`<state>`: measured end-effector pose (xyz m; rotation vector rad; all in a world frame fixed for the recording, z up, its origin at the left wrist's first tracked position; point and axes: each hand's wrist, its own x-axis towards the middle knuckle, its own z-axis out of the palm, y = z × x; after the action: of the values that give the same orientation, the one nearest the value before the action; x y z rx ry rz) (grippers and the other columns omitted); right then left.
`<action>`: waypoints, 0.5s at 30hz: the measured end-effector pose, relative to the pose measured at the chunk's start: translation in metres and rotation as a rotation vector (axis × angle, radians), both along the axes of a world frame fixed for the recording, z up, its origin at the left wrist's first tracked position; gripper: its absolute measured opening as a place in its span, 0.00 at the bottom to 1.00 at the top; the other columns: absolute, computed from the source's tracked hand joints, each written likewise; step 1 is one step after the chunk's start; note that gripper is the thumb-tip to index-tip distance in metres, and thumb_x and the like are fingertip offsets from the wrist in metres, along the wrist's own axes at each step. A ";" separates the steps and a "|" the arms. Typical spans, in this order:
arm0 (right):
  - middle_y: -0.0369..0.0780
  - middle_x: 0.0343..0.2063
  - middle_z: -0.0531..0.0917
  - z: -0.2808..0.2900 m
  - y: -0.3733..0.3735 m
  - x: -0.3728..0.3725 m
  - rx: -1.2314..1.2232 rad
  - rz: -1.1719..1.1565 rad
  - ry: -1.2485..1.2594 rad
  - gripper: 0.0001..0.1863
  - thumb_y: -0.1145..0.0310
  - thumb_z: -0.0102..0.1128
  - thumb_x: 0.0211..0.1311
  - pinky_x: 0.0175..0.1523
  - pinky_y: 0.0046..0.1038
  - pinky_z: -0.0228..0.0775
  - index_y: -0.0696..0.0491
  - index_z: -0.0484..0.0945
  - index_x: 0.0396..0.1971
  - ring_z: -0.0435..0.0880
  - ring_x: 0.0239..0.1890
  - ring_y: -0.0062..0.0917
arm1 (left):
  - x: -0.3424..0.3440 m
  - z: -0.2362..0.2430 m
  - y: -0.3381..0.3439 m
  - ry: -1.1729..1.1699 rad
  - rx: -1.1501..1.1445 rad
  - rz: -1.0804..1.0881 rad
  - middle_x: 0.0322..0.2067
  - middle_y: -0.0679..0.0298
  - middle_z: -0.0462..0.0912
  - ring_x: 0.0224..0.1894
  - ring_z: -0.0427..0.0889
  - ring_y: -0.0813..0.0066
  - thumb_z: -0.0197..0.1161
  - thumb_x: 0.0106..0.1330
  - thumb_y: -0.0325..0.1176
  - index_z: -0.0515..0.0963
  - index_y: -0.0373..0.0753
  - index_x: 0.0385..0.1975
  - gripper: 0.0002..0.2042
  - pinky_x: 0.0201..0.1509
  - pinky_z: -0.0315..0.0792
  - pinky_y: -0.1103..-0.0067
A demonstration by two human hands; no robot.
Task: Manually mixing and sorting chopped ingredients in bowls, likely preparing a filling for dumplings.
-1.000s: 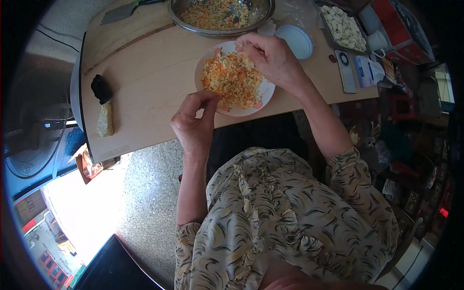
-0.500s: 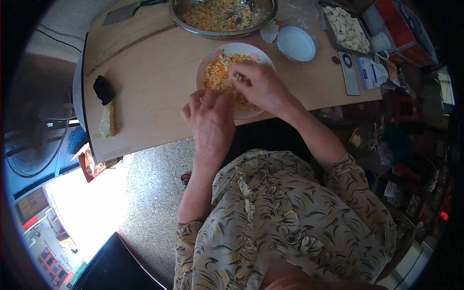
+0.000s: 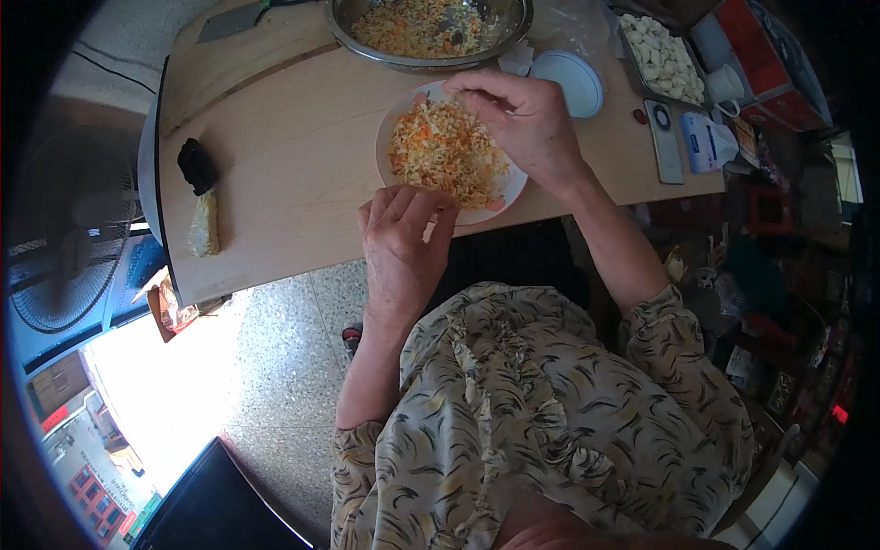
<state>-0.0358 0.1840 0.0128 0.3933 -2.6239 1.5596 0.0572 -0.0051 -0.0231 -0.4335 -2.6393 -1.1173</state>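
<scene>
A pale plate (image 3: 386,163) with pink patches on its rim stands near the front table edge, heaped with finely chopped orange and yellow filling (image 3: 445,151). Over its near left rim is my left hand (image 3: 403,240), thumb and fingertips drawn together. My right hand (image 3: 543,137) is raised over the far right side of the plate, fingers bent toward the thumb in a pinch. Whatever the fingertips of either hand hold is hidden or too small to name.
Behind the plate are a steel bowl (image 3: 431,62) of similar filling and a white bowl (image 3: 573,84). A tray of dumplings (image 3: 667,62), a phone (image 3: 664,142) and a tissue pack (image 3: 708,144) lie right. A cleaver (image 3: 229,23) and a black-topped bag (image 3: 203,225) lie left.
My right hand has moved from above the filling toward the plate's far right side, uncovering more of the filling. My left hand has shifted slightly, staying at the near left rim.
</scene>
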 end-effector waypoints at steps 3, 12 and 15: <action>0.42 0.45 0.89 0.001 0.003 -0.001 -0.111 0.077 0.433 0.10 0.77 0.62 0.67 0.49 0.27 0.83 0.55 0.87 0.45 0.90 0.45 0.27 | 0.002 -0.003 0.002 -0.005 0.026 -0.014 0.35 0.65 0.87 0.42 0.83 0.65 0.71 0.60 0.26 0.84 0.41 0.34 0.05 0.54 0.72 0.67; 0.44 0.41 0.88 -0.006 0.014 0.016 -0.110 -0.012 0.117 0.11 0.78 0.64 0.65 0.47 0.32 0.81 0.55 0.85 0.46 0.89 0.41 0.33 | -0.008 -0.004 -0.005 0.075 -0.005 -0.012 0.40 0.63 0.86 0.50 0.82 0.61 0.67 0.59 0.22 0.85 0.42 0.41 0.11 0.56 0.70 0.65; 0.43 0.42 0.86 -0.016 0.023 0.016 0.220 0.060 0.330 0.08 0.79 0.63 0.63 0.48 0.33 0.80 0.57 0.85 0.40 0.86 0.44 0.34 | -0.008 -0.005 -0.010 0.074 -0.010 0.006 0.41 0.63 0.87 0.51 0.82 0.62 0.66 0.59 0.21 0.85 0.42 0.43 0.13 0.56 0.70 0.64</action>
<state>-0.0194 0.2068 -0.0030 0.6840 -2.5431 1.1064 0.0487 -0.0150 -0.0283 -0.4599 -2.5817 -1.0651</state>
